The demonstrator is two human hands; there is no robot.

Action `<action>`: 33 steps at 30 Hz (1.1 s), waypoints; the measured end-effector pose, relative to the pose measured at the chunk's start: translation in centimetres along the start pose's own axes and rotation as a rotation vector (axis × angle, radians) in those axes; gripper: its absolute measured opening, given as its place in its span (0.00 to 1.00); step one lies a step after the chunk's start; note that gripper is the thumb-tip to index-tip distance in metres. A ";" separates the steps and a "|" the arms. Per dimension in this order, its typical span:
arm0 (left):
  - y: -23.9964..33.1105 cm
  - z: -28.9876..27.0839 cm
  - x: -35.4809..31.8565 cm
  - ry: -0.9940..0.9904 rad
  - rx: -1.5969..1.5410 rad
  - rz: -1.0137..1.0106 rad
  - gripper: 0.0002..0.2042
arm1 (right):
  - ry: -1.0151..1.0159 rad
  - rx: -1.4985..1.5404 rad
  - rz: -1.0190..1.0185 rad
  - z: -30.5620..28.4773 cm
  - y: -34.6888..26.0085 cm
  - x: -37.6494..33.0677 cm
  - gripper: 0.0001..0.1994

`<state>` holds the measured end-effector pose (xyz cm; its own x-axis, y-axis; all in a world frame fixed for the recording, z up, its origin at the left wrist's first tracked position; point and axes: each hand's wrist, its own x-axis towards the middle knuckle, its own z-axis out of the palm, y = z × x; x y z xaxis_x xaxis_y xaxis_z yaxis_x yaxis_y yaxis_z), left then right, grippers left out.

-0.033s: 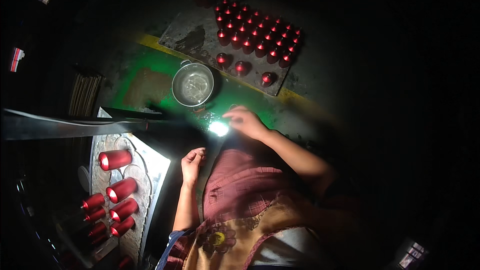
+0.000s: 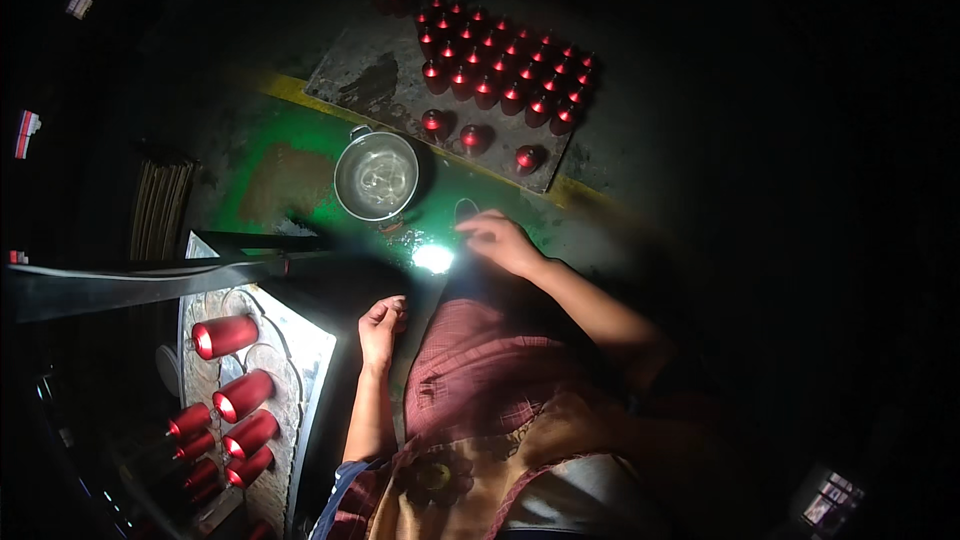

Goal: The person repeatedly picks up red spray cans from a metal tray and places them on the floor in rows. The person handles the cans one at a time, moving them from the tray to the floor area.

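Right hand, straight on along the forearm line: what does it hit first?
Probably the round metal pot, ahead and left. A thin loop shows right by the right hand, perhaps held. Depth is unclear; the hand may pass above the pot.

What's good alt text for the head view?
A person's right hand hovers beside a bright light spot in dim surroundings, the left hand loosely curled. A metal pot stands ahead, red cylinders grouped on a board beyond, and more cylinders at left.

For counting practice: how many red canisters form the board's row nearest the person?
3: left canister, middle canister, right canister, all on the board; none seems hidden.
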<state>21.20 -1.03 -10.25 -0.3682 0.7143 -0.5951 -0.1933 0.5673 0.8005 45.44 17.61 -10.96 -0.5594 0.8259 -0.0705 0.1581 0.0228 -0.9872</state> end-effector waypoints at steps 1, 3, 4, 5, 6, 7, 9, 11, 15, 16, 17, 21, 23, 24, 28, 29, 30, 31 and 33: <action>0.7 0.6 3.4 -0.070 -0.063 -0.011 0.09 | 0.075 -0.022 0.038 -2.8 2.5 1.1 0.15; 2.2 2.5 10.7 -0.079 0.032 -0.035 0.08 | 0.175 -0.023 0.132 -7.6 7.0 1.7 0.17; 3.1 4.2 14.7 -0.123 0.100 0.031 0.08 | 0.233 0.028 0.248 -10.2 9.4 2.1 0.17; 4.0 6.1 18.6 -0.196 0.093 0.102 0.09 | 0.305 -0.064 0.331 -12.1 11.7 2.0 0.18; 5.1 8.2 22.5 -0.221 0.144 0.023 0.11 | 0.268 -0.118 0.439 -14.9 13.7 1.7 0.22; 6.2 10.6 26.4 -0.269 0.366 0.021 0.12 | 0.330 -0.225 0.529 -16.2 15.7 1.6 0.24; 8.5 15.9 33.5 -0.393 0.628 0.127 0.14 | 0.294 -0.369 0.695 -19.2 19.0 2.0 0.27; 10.7 21.0 40.2 -0.562 0.757 0.455 0.18 | 0.300 -0.427 0.598 -21.3 21.9 3.4 0.28; 11.2 30.4 51.8 -0.764 0.769 0.646 0.27 | 0.383 -0.723 0.412 -24.4 28.3 9.0 0.31; 10.3 32.7 54.6 -0.761 0.831 0.705 0.27 | 0.393 -0.772 0.436 -25.2 30.7 11.0 0.32; 8.9 35.0 57.1 -0.692 0.932 0.901 0.26 | 0.414 -0.827 0.401 -26.2 33.4 13.5 0.33; 2.2 42.0 63.8 -0.629 1.069 0.747 0.30 | 0.416 -0.931 0.407 -30.0 42.9 21.4 0.36; -0.9 44.7 65.8 -0.533 1.054 0.777 0.34 | 0.417 -0.886 0.320 -31.4 45.9 23.3 0.36; -2.1 45.8 66.3 -0.445 1.041 0.762 0.31 | 0.414 -0.862 0.292 -31.9 46.8 23.7 0.36; -4.5 47.2 67.0 -0.265 0.888 0.821 0.21 | 0.432 -0.695 0.331 -32.3 47.7 23.4 0.34; -4.7 47.2 66.9 -0.278 0.901 0.792 0.21 | 0.430 -0.678 0.347 -32.3 47.6 23.5 0.34; -4.8 47.0 66.8 -0.275 0.901 0.804 0.21 | 0.428 -0.661 0.346 -32.2 47.4 23.6 0.34; -4.7 46.9 66.9 -0.268 0.900 0.824 0.22 | 0.426 -0.651 0.353 -32.2 47.2 23.8 0.33; -4.5 46.7 66.9 -0.275 0.909 0.845 0.22 | 0.487 -0.629 0.355 -32.1 46.8 24.5 0.31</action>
<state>39.88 63.30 -57.00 0.1496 0.9887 -0.0074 0.7395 -0.1069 0.6646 65.25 56.96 -54.28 -0.0047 0.9890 -0.1479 0.7574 -0.0931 -0.6463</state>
